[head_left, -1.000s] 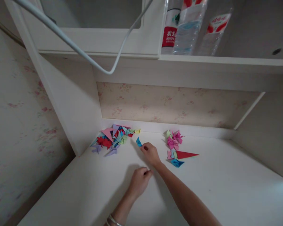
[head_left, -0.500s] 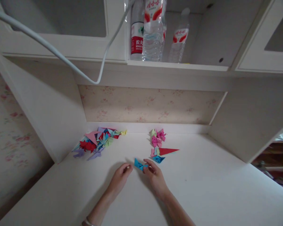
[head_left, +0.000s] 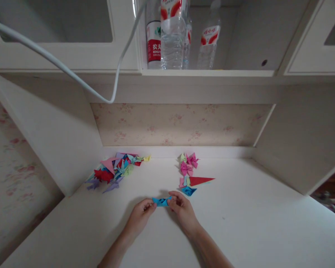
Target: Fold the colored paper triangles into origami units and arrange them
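A small folded blue paper piece (head_left: 160, 201) is stretched between my two hands just above the white desk (head_left: 240, 223). My left hand (head_left: 139, 216) pinches its left end, fingers closed. The right end is pinched by my right hand (head_left: 181, 209). Just beyond my right hand lie a blue folded piece (head_left: 188, 191), a red paper triangle (head_left: 200, 181) and a small cluster of pink and green folded shapes (head_left: 187, 165).
A pile of several colourful folded paper shapes (head_left: 115, 169) lies at the back left of the desk by the side panel. Water bottles (head_left: 173, 35) stand on the shelf above. A white cable (head_left: 72, 74) hangs across the upper left.
My right hand brought the blue piece back from near the left pile toward me, and my left hand has taken its other end. The view shifted right.
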`<state>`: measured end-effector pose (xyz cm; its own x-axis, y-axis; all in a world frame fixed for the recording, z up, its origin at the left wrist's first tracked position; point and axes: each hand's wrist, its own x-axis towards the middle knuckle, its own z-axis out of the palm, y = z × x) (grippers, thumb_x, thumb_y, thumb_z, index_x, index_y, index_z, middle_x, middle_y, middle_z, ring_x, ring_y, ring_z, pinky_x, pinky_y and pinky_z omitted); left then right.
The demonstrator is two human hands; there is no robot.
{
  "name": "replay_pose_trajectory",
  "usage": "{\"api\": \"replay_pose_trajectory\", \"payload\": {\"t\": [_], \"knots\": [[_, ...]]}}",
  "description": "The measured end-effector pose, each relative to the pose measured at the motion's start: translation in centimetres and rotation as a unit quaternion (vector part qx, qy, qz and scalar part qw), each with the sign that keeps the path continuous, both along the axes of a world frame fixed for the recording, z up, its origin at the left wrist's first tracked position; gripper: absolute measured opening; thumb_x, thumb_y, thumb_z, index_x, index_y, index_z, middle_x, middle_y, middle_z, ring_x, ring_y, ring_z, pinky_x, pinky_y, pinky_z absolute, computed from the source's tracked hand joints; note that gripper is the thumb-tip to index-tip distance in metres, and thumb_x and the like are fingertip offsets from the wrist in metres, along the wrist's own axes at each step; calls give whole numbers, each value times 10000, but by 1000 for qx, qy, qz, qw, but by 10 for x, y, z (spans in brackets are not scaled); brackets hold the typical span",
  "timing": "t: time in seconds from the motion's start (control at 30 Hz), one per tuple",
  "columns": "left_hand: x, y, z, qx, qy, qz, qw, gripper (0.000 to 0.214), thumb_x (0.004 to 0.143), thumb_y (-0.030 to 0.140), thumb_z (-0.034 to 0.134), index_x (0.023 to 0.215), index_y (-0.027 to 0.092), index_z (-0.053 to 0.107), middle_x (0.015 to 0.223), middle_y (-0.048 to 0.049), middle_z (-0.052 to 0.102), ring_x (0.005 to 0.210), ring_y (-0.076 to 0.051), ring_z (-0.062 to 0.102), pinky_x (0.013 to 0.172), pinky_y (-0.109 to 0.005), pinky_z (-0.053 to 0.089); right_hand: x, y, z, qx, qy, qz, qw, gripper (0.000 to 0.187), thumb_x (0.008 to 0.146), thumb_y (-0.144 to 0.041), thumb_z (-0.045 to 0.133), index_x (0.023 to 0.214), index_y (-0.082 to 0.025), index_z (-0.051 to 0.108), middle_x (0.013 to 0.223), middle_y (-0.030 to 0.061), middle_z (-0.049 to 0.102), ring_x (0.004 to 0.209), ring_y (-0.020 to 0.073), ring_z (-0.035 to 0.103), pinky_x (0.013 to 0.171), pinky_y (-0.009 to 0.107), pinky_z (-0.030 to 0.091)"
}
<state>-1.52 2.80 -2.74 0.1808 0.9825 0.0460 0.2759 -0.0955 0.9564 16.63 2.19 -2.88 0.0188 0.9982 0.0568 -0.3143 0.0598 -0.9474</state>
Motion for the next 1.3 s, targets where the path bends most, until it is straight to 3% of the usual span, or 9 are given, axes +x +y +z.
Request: {"api": "replay_pose_trajectory", "payload": {"t": [0.47,0.7,1.1,1.3], "knots": [[-1,-2,-3,17,-9,29,999,474,775,592,555,816,129,647,586,49,421,567,-111,370,537,-223,257,-2,5,-11,-9,-41,7,999,346,683,-423,759,913,-180,669,776,4,607,564,110,523,534,254,391],[-1,-4,-4,28,8,52,998,498,743,614,575,834,140,698,573,26,504,557,-122,400,534,-226,275,1,-2,1,-6,-129,10,992,313,753,-456,683,832,-153,682,570,-23,529,557,114,449,529,245,309],[-4,-4,2,66,47,46,996,384,831,502,537,766,158,694,673,-5,549,630,-137,445,579,-231,328,1,-1,-1,-25,-143,12,989,346,749,-484,671,836,-149,669,548,-21,535,521,109,426,504,247,263],[-2,-5,3,26,28,63,997,430,813,518,554,937,140,716,679,-7,590,626,-144,461,578,-231,335,2,-2,-1,-31,-111,24,993,330,755,-480,681,836,-159,676,573,-24,540,543,105,435,528,247,284]]}}
